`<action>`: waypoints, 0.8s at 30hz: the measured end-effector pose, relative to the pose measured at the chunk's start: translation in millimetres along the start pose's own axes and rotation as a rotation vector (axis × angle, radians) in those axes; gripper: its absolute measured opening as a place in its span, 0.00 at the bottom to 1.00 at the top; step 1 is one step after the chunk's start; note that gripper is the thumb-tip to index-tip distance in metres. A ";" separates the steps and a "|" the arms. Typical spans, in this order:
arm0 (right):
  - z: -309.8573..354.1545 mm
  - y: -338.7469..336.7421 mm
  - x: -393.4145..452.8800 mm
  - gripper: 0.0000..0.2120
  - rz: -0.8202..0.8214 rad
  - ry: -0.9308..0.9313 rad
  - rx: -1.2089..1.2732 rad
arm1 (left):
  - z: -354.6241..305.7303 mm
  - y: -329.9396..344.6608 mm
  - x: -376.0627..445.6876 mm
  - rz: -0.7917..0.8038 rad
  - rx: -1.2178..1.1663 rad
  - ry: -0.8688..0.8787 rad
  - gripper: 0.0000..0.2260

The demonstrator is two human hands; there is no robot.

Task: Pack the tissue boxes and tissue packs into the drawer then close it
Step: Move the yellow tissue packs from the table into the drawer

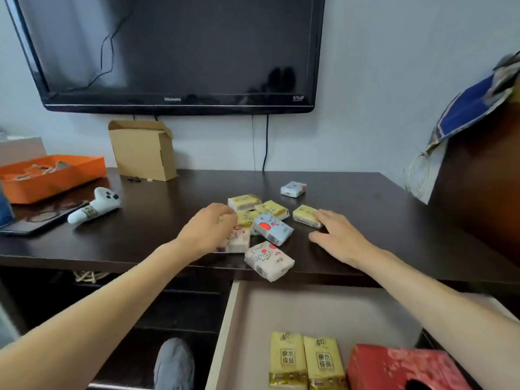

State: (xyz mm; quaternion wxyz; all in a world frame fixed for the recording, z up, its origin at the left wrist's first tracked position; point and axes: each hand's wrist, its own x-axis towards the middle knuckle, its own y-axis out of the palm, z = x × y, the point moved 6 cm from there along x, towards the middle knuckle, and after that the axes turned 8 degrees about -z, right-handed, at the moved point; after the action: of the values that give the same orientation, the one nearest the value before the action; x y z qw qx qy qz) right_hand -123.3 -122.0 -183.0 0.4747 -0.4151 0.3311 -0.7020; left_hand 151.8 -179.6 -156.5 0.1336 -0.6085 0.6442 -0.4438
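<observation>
A heap of small tissue packs lies on the dark desk (365, 198): yellow ones (243, 201), a blue pack (272, 229), a white pack (268, 260) overhanging the front edge, and a lone blue pack (293, 189) farther back. My left hand (208, 228) rests curled over the left side of the heap, fingers on a pack; whether it grips one I cannot tell. My right hand (337, 237) is spread flat, fingertips touching a yellow pack (306, 215). Below, the open drawer (309, 311) holds two yellow packs (306, 361) and a red tissue box (402, 367).
A wall-mounted TV (174, 52) hangs above the desk. An open cardboard box (143, 150), an orange tray (50, 175), a white plush toy (95, 205) and a dark tablet (36, 220) sit at the left. Cloth (472, 108) drapes over brown furniture at the right. A grey shoe (174, 364) shows below.
</observation>
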 end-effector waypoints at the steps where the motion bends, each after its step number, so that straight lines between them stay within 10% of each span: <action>1: -1.0 0.1 1.3 0.32 -0.017 -0.009 -0.025 | 6.9 3.0 2.1 0.103 0.064 -0.022 0.16; 8: -0.3 -4.6 1.1 0.18 -0.228 -0.119 -0.065 | 42.9 -35.1 5.4 0.103 0.248 -0.085 0.14; 24: 9.3 0.2 -16.9 0.25 0.037 -0.133 0.273 | 52.5 -62.7 -49.7 0.195 0.349 -0.149 0.15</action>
State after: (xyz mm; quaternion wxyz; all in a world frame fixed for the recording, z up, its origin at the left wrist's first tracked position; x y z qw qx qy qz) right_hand -111.4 -106.9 -183.7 0.5605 -0.3860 0.2081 -0.7025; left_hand 242.1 -147.8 -158.6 0.3265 -0.5418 0.6019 -0.4873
